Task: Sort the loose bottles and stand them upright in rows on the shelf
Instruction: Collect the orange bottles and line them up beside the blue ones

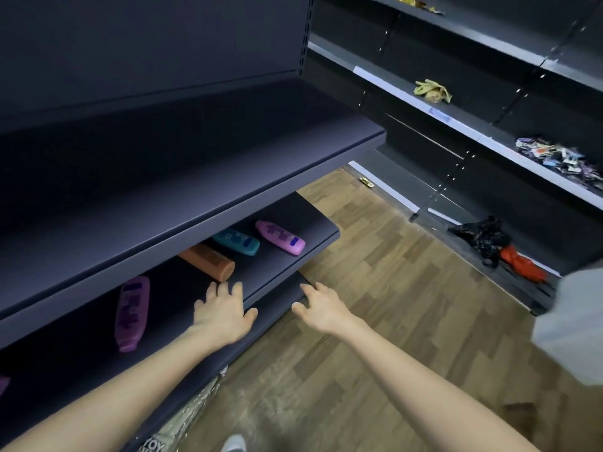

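Several bottles lie on their sides on the dark lower shelf (280,272): a pink one (280,238) at the right, a teal one (236,241) beside it, an orange one (208,262) partly under the upper shelf, and a purple one (132,313) further left. A sliver of another purple bottle (3,384) shows at the left edge. My left hand (222,313) hovers with spread fingers over the shelf's front edge, just short of the orange bottle's cap. My right hand (321,306) is spread past the shelf's right front corner and holds nothing.
A wide dark upper shelf (195,177) overhangs the bottles. To the right, another shelving unit carries a yellow packet (432,89), a pile of small packets (559,156) and black and red bags (499,244). Wood-pattern floor (391,288) runs between. A plastic-wrapped pack (182,415) sits below.
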The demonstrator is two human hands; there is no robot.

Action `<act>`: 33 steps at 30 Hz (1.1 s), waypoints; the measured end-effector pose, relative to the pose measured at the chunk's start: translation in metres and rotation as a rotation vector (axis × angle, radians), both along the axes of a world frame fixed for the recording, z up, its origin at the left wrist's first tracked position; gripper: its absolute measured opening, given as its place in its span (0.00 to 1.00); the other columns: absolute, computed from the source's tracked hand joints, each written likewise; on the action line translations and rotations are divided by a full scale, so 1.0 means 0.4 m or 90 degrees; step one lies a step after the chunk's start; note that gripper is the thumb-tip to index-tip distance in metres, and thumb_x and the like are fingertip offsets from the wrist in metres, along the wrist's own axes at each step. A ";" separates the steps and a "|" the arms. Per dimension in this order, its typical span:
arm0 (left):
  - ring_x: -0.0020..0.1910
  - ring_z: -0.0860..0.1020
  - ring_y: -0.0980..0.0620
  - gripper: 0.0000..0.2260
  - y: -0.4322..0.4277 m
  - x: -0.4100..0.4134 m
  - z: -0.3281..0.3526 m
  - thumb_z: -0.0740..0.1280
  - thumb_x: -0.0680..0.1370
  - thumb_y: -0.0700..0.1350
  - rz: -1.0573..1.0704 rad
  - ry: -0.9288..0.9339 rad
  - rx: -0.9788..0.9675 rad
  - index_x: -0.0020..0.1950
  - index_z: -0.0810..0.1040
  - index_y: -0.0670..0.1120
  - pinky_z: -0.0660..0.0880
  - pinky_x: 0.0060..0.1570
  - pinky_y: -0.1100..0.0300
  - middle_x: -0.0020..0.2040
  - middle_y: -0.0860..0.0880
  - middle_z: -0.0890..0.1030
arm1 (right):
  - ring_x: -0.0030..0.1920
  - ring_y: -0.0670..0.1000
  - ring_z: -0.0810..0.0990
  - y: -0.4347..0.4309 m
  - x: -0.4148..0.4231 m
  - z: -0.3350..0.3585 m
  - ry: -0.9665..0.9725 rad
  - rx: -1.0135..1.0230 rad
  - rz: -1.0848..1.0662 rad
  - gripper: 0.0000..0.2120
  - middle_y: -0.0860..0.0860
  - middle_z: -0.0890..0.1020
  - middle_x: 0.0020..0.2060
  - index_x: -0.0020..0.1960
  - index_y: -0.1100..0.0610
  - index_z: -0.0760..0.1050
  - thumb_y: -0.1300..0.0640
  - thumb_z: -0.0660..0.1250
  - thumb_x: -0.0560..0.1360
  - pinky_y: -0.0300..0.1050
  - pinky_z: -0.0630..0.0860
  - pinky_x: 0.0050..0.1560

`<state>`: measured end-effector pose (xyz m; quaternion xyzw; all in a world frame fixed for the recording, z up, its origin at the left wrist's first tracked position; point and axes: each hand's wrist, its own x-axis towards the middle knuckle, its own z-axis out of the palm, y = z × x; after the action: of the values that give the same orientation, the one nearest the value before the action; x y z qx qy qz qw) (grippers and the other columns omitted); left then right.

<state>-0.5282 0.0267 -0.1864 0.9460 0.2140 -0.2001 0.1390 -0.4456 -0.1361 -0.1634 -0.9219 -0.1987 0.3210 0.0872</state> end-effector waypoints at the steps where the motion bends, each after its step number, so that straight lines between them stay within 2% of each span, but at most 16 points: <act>1: 0.76 0.50 0.41 0.30 0.010 0.005 -0.003 0.55 0.79 0.59 0.003 0.002 0.000 0.76 0.51 0.46 0.60 0.68 0.45 0.76 0.43 0.56 | 0.76 0.58 0.51 0.011 0.008 -0.005 0.002 0.000 0.002 0.28 0.59 0.54 0.76 0.77 0.55 0.53 0.46 0.54 0.80 0.57 0.55 0.73; 7: 0.75 0.53 0.42 0.30 0.044 0.019 -0.016 0.55 0.79 0.59 0.043 0.025 0.013 0.76 0.52 0.46 0.62 0.67 0.45 0.74 0.44 0.60 | 0.75 0.60 0.54 0.067 0.047 -0.029 0.017 0.010 0.062 0.26 0.59 0.59 0.74 0.74 0.57 0.59 0.47 0.55 0.80 0.59 0.57 0.72; 13: 0.75 0.53 0.41 0.29 0.044 0.019 -0.028 0.55 0.79 0.58 0.121 0.056 0.000 0.76 0.53 0.46 0.61 0.68 0.45 0.74 0.43 0.60 | 0.72 0.61 0.59 0.091 0.109 -0.056 0.025 0.001 0.174 0.27 0.59 0.62 0.72 0.74 0.56 0.60 0.46 0.57 0.78 0.58 0.61 0.70; 18: 0.75 0.55 0.43 0.27 0.008 0.027 -0.032 0.56 0.80 0.56 0.179 0.022 -0.028 0.75 0.58 0.46 0.61 0.68 0.49 0.73 0.44 0.63 | 0.74 0.61 0.56 0.090 0.174 -0.058 0.034 -0.024 0.322 0.27 0.59 0.58 0.74 0.75 0.57 0.57 0.47 0.56 0.80 0.57 0.59 0.71; 23: 0.75 0.56 0.44 0.26 -0.059 0.029 -0.055 0.57 0.80 0.55 0.257 0.002 -0.045 0.75 0.58 0.45 0.61 0.68 0.52 0.73 0.44 0.65 | 0.76 0.58 0.52 0.092 0.228 -0.056 0.035 -0.032 0.432 0.28 0.58 0.54 0.76 0.77 0.56 0.53 0.48 0.56 0.81 0.55 0.56 0.73; 28: 0.72 0.61 0.43 0.24 -0.123 -0.006 -0.112 0.57 0.80 0.55 0.369 0.025 -0.071 0.72 0.63 0.44 0.63 0.66 0.51 0.69 0.43 0.68 | 0.75 0.59 0.55 0.098 0.250 -0.099 0.045 -0.047 0.511 0.27 0.59 0.56 0.75 0.76 0.57 0.55 0.49 0.56 0.80 0.54 0.59 0.72; 33: 0.73 0.59 0.44 0.25 -0.173 -0.050 -0.201 0.57 0.80 0.55 0.454 0.065 -0.121 0.74 0.60 0.46 0.62 0.69 0.51 0.71 0.44 0.67 | 0.74 0.60 0.57 0.097 0.239 -0.177 0.080 -0.069 0.554 0.28 0.57 0.58 0.75 0.76 0.56 0.54 0.48 0.57 0.80 0.55 0.60 0.72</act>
<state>-0.5480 -0.0424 -0.2667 0.7837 0.5170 -0.2054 0.2762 -0.3498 -0.0972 -0.2342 -0.7343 -0.5456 0.3931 -0.0927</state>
